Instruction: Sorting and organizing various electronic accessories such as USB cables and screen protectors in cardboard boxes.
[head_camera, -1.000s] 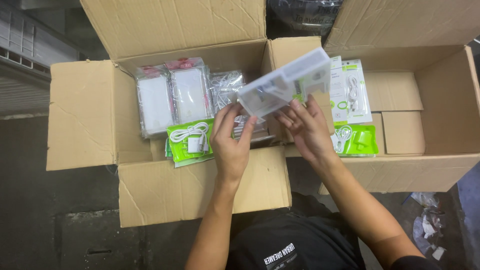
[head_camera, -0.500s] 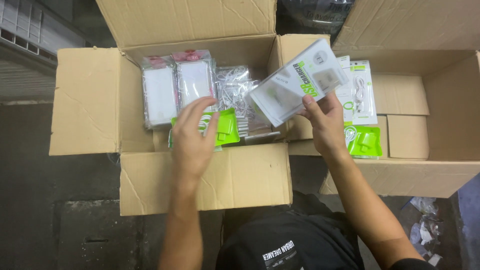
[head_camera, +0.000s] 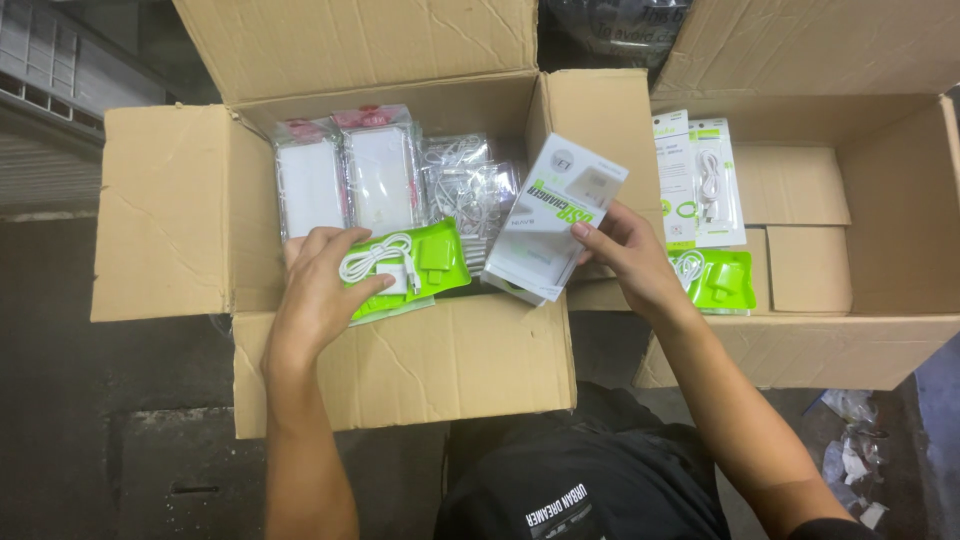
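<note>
My left hand (head_camera: 318, 290) grips a green blister pack with a white cable and plug (head_camera: 415, 265), at the front of the left cardboard box (head_camera: 400, 365). My right hand (head_camera: 630, 255) holds a white charger pack (head_camera: 555, 215) tilted above the gap between the two boxes. Inside the left box stand white packs with pink tops (head_camera: 345, 175) and clear bags of cables (head_camera: 465, 180).
The right cardboard box (head_camera: 850, 350) holds white cable packs (head_camera: 697, 180), a green plug pack (head_camera: 722, 278) and small brown cartons (head_camera: 800, 225). The floor around is dark; crumpled plastic scraps (head_camera: 850, 460) lie at the lower right. Box flaps stand up at the back.
My left hand let go of the white pack, dropped into the left box and took hold of the green pack. My right hand keeps the white pack, now tilted more upright.
</note>
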